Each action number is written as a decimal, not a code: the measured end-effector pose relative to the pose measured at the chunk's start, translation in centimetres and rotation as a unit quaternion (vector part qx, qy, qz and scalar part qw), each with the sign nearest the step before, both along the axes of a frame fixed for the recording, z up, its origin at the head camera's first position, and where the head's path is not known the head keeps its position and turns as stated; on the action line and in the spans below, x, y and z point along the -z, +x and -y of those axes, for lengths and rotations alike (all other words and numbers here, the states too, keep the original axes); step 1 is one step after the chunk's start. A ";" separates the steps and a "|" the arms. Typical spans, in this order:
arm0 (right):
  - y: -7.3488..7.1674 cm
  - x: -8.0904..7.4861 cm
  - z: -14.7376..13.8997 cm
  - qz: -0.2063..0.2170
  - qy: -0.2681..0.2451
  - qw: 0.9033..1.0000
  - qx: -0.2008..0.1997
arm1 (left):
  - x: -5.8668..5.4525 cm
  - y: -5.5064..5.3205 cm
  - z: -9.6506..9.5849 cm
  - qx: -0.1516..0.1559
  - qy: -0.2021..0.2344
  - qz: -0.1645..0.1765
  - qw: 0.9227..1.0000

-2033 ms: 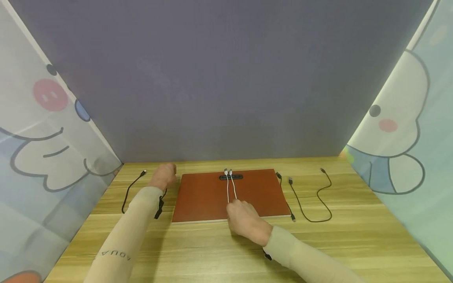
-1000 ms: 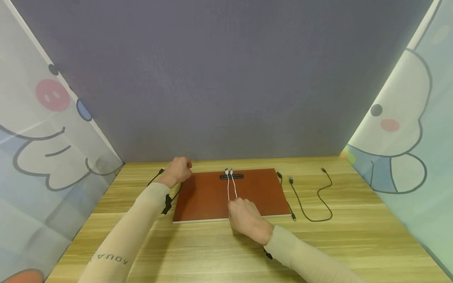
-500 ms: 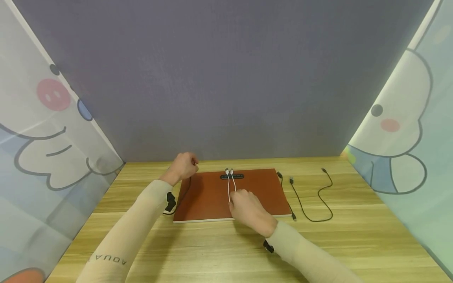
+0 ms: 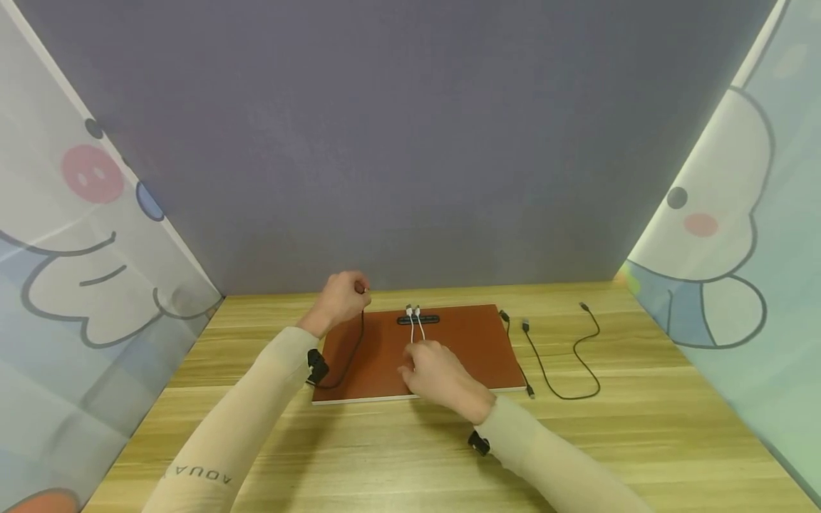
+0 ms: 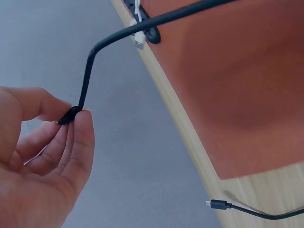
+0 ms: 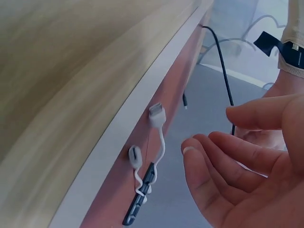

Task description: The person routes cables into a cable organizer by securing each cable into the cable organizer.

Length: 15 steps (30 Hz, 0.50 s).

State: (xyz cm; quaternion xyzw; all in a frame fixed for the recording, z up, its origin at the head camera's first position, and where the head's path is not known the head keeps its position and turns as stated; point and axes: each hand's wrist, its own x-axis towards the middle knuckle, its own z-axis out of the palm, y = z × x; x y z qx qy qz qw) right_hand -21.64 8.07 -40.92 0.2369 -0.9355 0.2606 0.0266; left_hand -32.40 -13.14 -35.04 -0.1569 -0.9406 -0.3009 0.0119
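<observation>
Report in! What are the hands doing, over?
Left hand pinching end of thin black cable. Right hand empty over reddish-brown rectangular board. Possibly in the way: two thin white cables in long black clip strip.

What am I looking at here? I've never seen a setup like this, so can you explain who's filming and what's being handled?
There's no machine here, just a person working bare-handed. The wide picture comes from a camera worn on the head, looking forward and down; the two close-ups come from one on each wrist. On the wooden table lies a reddish-brown board, bearing a dark strip with two white cable ends. By the board's right side lie two black cables. The left hand pinches the end of another black cable. The right hand is over the board, fingers bent, holding nothing that I can see.
</observation>
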 end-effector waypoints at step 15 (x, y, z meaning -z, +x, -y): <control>-0.9 0.3 1.6 0.149 -0.155 0.977 -0.010 | -0.9 0.7 -2.4 0.000 0.071 -0.001 0.997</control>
